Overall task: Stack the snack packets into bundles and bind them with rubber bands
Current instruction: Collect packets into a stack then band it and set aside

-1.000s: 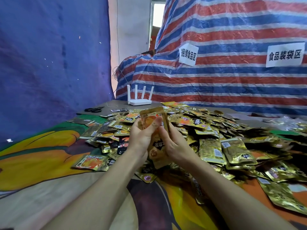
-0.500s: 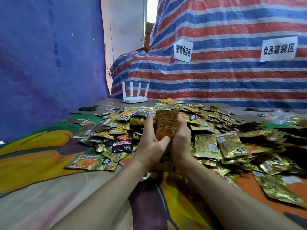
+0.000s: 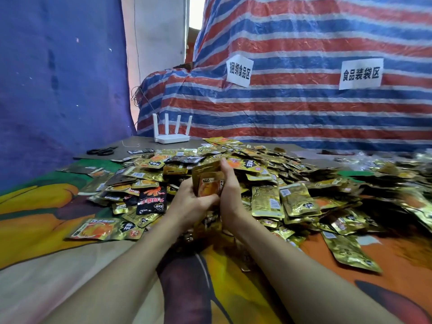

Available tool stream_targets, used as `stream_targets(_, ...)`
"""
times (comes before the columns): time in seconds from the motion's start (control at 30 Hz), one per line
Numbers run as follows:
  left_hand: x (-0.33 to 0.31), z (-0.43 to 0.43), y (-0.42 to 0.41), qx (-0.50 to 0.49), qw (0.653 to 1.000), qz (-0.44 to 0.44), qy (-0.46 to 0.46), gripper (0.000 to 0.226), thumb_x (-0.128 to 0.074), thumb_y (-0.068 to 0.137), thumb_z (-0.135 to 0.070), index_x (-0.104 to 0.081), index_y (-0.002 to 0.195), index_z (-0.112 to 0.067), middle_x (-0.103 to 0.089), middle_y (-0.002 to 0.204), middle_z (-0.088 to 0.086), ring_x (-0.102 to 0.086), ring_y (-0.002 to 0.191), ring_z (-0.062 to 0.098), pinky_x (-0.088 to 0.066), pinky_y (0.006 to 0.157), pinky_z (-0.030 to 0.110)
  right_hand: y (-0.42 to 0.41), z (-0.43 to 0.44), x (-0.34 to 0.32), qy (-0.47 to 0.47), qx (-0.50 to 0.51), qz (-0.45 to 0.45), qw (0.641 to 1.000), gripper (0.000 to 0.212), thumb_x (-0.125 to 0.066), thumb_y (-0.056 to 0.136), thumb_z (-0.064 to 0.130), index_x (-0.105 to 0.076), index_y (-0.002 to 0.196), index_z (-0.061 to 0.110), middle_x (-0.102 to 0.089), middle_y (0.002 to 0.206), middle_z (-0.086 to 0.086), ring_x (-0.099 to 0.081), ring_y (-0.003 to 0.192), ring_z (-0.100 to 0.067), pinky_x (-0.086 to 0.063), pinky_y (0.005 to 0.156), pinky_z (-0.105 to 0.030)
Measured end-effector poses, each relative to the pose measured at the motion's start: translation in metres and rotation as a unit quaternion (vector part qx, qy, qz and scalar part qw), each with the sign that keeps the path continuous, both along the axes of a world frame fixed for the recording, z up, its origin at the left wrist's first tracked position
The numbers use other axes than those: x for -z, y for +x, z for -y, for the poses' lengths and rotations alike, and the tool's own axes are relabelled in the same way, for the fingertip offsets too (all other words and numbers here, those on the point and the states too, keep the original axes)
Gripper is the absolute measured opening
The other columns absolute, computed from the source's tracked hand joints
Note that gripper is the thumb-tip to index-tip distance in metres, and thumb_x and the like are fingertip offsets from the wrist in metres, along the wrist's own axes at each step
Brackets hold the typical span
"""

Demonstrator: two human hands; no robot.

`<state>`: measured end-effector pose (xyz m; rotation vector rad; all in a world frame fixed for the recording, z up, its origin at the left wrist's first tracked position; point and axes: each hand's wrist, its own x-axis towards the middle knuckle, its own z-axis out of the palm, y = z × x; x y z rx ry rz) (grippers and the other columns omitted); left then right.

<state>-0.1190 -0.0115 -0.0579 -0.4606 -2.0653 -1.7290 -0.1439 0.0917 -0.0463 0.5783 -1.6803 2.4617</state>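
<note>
An upright stack of gold snack packets (image 3: 208, 183) stands between my two hands at the middle of the view, above a big heap of loose gold and black packets (image 3: 292, 183). My left hand (image 3: 190, 204) grips the stack's left side low down. My right hand (image 3: 230, 190) presses flat along its right side, fingers reaching to the top edge. The front packet shows an orange picture. No rubber band is visible on the stack.
A printed cloth (image 3: 46, 230) covers the table. A white router (image 3: 171, 133) and black scissors (image 3: 100, 151) lie at the far left. A black packet (image 3: 152, 198) and a flat orange packet (image 3: 102, 230) lie left of my hands. A striped tarp (image 3: 304, 101) rises behind.
The stack has been lowered and pushed away from me toward the heap. My right hand has slid up along its right side and my left hand has shifted lower.
</note>
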Motion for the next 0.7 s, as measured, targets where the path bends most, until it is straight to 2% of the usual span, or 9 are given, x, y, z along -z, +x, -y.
stream_targets(0.07, -0.006, -0.005, 0.005, 0.005, 1.000, -0.022, -0.005, 0.015, -0.073, 0.082, 0.006, -0.072, 0.093, -0.005, -0.075, 0.085, 0.011, -0.070, 0.077, 0.018, -0.057, 0.071, 0.030, 0.004, -0.002, -0.010, 0.009, 0.036, -0.009, 0.999, 0.051, -0.038, 0.105, 0.048, -0.070, 0.088, 0.012, -0.073, 0.082, -0.003, -0.070, 0.079, -0.017, -0.057, 0.072, -0.027)
stream_targets(0.1, -0.009, -0.008, 0.009, 0.005, 0.999, -0.040, -0.003, 0.019, -0.071, 0.084, 0.009, -0.072, 0.095, -0.008, -0.076, 0.086, 0.003, -0.071, 0.080, 0.014, -0.056, 0.073, 0.026, 0.008, -0.005, -0.016, 0.023, 0.060, -0.012, 0.998, 0.054, -0.036, 0.106, 0.048, -0.070, 0.091, 0.008, -0.073, 0.084, -0.007, -0.069, 0.080, -0.018, -0.057, 0.075, -0.030)
stream_targets(0.2, -0.021, -0.016, 0.021, 0.008, 0.996, -0.091, 0.025, 0.023, -0.074, 0.084, -0.001, -0.071, 0.105, -0.010, -0.076, 0.092, -0.007, -0.071, 0.090, 0.007, -0.053, 0.078, 0.021, 0.016, -0.016, -0.028, 0.099, 0.136, -0.041, 0.985, 0.052, -0.038, 0.107, 0.043, -0.063, 0.100, -0.002, -0.069, 0.096, -0.018, -0.064, 0.085, -0.015, -0.052, 0.080, -0.037)
stream_targets(0.27, -0.027, -0.021, 0.029, 0.014, 0.994, -0.103, 0.042, 0.027, -0.072, 0.078, -0.013, -0.069, 0.103, -0.006, -0.075, 0.091, -0.007, -0.071, 0.089, 0.009, -0.054, 0.077, 0.023, 0.025, -0.029, -0.032, 0.145, 0.176, -0.081, 0.970, 0.033, -0.045, 0.105, 0.038, -0.060, 0.094, 0.011, -0.065, 0.090, -0.004, -0.062, 0.081, -0.006, -0.051, 0.076, -0.033)
stream_targets(0.33, -0.030, -0.027, 0.037, 0.056, 0.992, -0.106, 0.048, 0.011, -0.069, 0.079, -0.014, -0.070, 0.089, -0.017, -0.074, 0.079, -0.010, -0.071, 0.077, 0.005, -0.054, 0.068, 0.017, 0.037, -0.046, -0.034, 0.195, 0.201, -0.109, 0.954, 0.018, -0.051, 0.099, 0.038, -0.056, 0.091, 0.023, -0.063, 0.090, 0.002, -0.062, 0.083, -0.008, -0.054, 0.076, -0.035)
stream_targets(0.47, -0.021, -0.043, 0.046, 0.147, 0.988, -0.041, 0.030, 0.013, -0.070, 0.081, -0.019, -0.076, 0.093, -0.021, -0.078, 0.091, 0.007, -0.075, 0.088, 0.025, -0.063, 0.076, 0.042, 0.062, -0.096, -0.034, 0.304, 0.253, -0.136, 0.908, 0.010, -0.066, 0.093, 0.027, -0.057, 0.094, 0.022, -0.063, 0.085, 0.005, -0.060, 0.074, -0.003, -0.046, 0.065, -0.022)
stream_targets(0.53, -0.016, -0.051, 0.048, 0.174, 0.985, -0.017, 0.009, 0.018, -0.070, 0.081, -0.016, -0.075, 0.099, -0.015, -0.078, 0.096, 0.008, -0.075, 0.095, 0.025, -0.061, 0.084, 0.042, 0.076, -0.127, -0.036, 0.365, 0.263, -0.126, 0.884, 0.012, -0.066, 0.087, 0.023, -0.060, 0.096, 0.017, -0.063, 0.084, 0.003, -0.059, 0.076, -0.010, -0.045, 0.064, -0.025)
stream_targets(0.63, -0.011, -0.061, 0.051, 0.182, 0.983, -0.013, -0.032, 0.021, -0.072, 0.089, -0.001, -0.073, 0.098, -0.020, -0.079, 0.095, -0.002, -0.074, 0.094, 0.012, -0.057, 0.081, 0.027, 0.092, -0.178, -0.045, 0.487, 0.317, -0.088, 0.809, 0.018, -0.055, 0.078, 0.025, -0.067, 0.089, 0.018, -0.065, 0.079, 0.004, -0.060, 0.072, -0.015, -0.046, 0.063, -0.030)
stream_targets(0.7, -0.010, -0.062, 0.053, 0.193, 0.980, 0.005, -0.044, 0.027, -0.068, 0.090, 0.005, -0.072, 0.102, -0.019, -0.078, 0.100, 0.001, -0.074, 0.096, 0.014, -0.058, 0.082, 0.028, 0.098, -0.219, -0.053, 0.613, 0.354, -0.027, 0.706, 0.011, -0.057, 0.079, 0.019, -0.066, 0.083, 0.023, -0.067, 0.081, 0.001, -0.061, 0.071, -0.018, -0.048, 0.062, -0.030)
